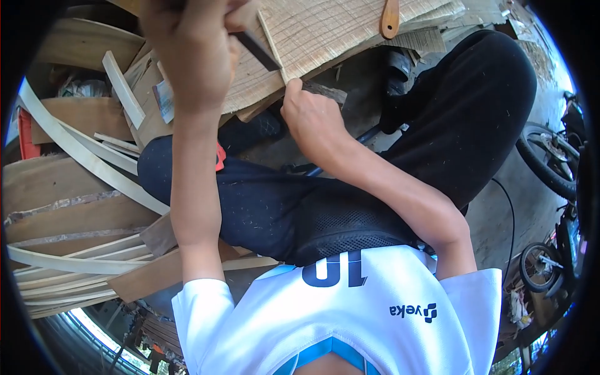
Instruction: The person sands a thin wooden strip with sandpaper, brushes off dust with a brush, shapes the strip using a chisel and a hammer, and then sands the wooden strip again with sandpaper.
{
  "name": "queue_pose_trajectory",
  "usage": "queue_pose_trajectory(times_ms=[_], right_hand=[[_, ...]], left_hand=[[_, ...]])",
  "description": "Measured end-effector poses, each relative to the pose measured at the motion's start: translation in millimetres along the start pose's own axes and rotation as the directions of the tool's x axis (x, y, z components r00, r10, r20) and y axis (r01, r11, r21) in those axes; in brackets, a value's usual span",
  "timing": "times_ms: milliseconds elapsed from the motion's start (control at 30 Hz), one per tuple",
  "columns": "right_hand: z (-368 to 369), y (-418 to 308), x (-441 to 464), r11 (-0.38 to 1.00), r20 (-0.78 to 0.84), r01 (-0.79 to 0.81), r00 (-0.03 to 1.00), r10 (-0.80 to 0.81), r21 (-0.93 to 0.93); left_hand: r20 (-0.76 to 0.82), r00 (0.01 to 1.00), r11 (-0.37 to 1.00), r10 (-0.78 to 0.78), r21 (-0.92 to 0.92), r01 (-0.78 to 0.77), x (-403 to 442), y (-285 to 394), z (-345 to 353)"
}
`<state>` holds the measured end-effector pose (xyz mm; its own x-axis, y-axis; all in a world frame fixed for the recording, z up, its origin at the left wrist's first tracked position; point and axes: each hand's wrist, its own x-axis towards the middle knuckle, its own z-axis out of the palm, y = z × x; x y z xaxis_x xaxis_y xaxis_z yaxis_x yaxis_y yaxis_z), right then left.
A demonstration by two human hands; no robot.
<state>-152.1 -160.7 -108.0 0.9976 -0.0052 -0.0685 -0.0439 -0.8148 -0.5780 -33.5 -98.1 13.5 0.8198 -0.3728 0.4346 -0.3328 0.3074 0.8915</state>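
Head view. Grips a dark flat bar (258,51) in the left hand (187,56), fingers closed around the upper end. Points the free end of the bar down and to the right, toward the right fingertips, with the long axis on a diagonal. Holds the lower end of a thin wood strip (272,40) at the fingertips of the right hand (312,115), with the other fingers curled in. Keeps the strip over the near edge of a rough-sawn wooden board (325,37), long axis running from the top edge of the view down and slightly right. Sets the tip of the bar right at the strip; cannot tell whether in contact.

Cuts off the left hand at the top and blurs it. Hides the upper end of the bar inside the grip; does not reveal the exact tool type. Crops a wooden handle (390,19) with a hole, on the board.

Blocks part of the board with the left hand. Includes, at left, a curved wood strip (78,152) and a straight offcut (124,90); below the board, black trousers (469,112); at right, a bicycle wheel (553,150) and a black cable (512,212) on the floor.
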Motion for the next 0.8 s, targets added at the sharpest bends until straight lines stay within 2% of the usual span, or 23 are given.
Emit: queue_pose_trajectory(times_ms=[33,67,133,167,267,333,400,433,467,500,533,567,600,633,700,767,800], right_hand=[[0,1,0,0.999,-0.076,0.043,0.996,-0.045,-0.023],[-1,1,1,0.999,-0.079,0.047,0.996,-0.048,-0.021],[-4,1,1,0.998,0.029,0.012,0.999,-0.013,0.059],[-4,1,2,0.998,0.023,0.005,1.000,-0.006,0.057],[-2,-1,2,0.998,0.077,-0.043,0.996,0.040,0.038],[-2,-2,3,0.999,0.057,-0.037,0.998,0.036,0.024],[0,3,1,0.997,-0.010,0.019,1.000,-0.019,0.076],[-2,2,1,0.998,-0.004,0.017,1.000,-0.017,0.064],[0,0,2,0.997,-0.004,0.028,1.000,-0.028,0.068],[0,0,3,0.999,0.015,0.020,1.000,-0.020,0.029],[0,1,3,1.000,0.032,0.004,0.999,-0.004,-0.013],[0,1,2,1.000,0.026,-0.002,1.000,0.003,-0.018],[1,0,2,1.000,0.021,-0.009,1.000,0.009,-0.024],[1,-1,2,1.000,0.017,-0.010,1.000,0.010,-0.027],[-1,-6,3,0.997,0.025,-0.046,0.999,0.048,-0.069],[-4,-12,4,0.991,0.029,-0.075,0.996,0.079,-0.108],[-6,-13,4,0.990,0.021,-0.094,0.995,0.097,-0.103]], left_hand=[[-0.012,1.000,1.000,0.000,-0.009,0.000,0,1,1],[-0.023,1.000,1.000,0.000,-0.017,0.000,0,3,2],[-0.067,0.998,1.000,0.017,-0.024,-0.019,-3,4,-2],[-0.148,0.989,0.999,0.013,-0.037,-0.018,-7,5,-7],[-0.262,0.965,0.999,0.032,0.019,-0.028,-15,4,-23],[-0.144,0.989,0.998,0.034,-0.040,-0.040,-13,6,-19],[0.072,0.994,0.996,0.079,-0.057,-0.075,-4,-1,-24],[0.128,0.990,0.994,0.067,-0.098,-0.055,3,0,-22],[0.077,0.996,0.782,-0.038,-0.619,0.078,0,0,-11],[0.025,0.989,0.308,-0.144,-0.949,0.068,-2,3,4],[-0.040,0.981,0.323,-0.190,-0.946,0.024,-5,7,5],[-0.152,0.983,0.675,-0.100,-0.737,-0.045,-7,6,2],[-0.263,0.965,0.954,-0.007,-0.292,-0.073,-9,5,0],[-0.366,0.927,0.992,0.085,0.121,-0.043,-12,5,-2],[-0.131,0.990,0.998,0.058,0.014,-0.057,-16,5,-13],[-0.126,0.992,0.989,-0.028,-0.148,0.009,-21,12,-20],[-0.071,0.997,0.980,-0.022,-0.201,0.008,-23,11,-34]])
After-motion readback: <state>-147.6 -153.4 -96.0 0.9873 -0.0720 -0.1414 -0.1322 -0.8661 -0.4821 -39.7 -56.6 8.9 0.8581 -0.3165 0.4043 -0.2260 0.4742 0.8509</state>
